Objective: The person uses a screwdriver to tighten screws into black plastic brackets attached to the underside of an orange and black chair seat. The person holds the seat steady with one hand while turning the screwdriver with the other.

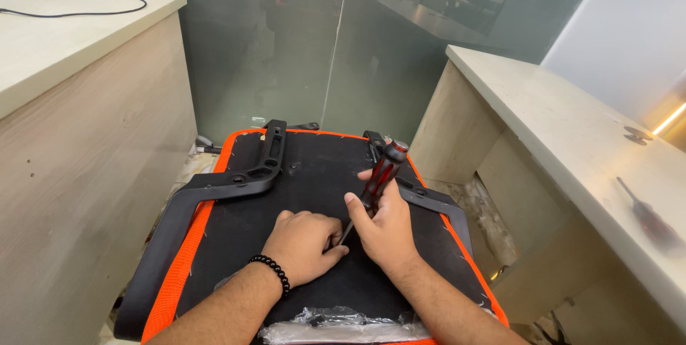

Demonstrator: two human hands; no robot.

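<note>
An upturned chair seat (314, 173), black underneath with an orange fabric edge, lies in front of me. My right hand (386, 227) grips a screwdriver (382, 173) with a black and red handle, its shaft slanting down to the seat's middle. My left hand (304, 245), with a black bead bracelet at the wrist, rests on the seat beside the screwdriver tip, fingers curled around the spot; what they pinch is hidden. A black armrest bracket (246, 177) lies across the seat's left part, another (439, 202) on the right.
Pale wooden desks stand on the left (86, 138) and right (572, 145). A second screwdriver (647, 216) lies on the right desk. A black cable (71, 9) runs over the left desk. Crumpled clear plastic (343, 323) sits at the seat's near edge. A glass wall (321, 37) rises behind.
</note>
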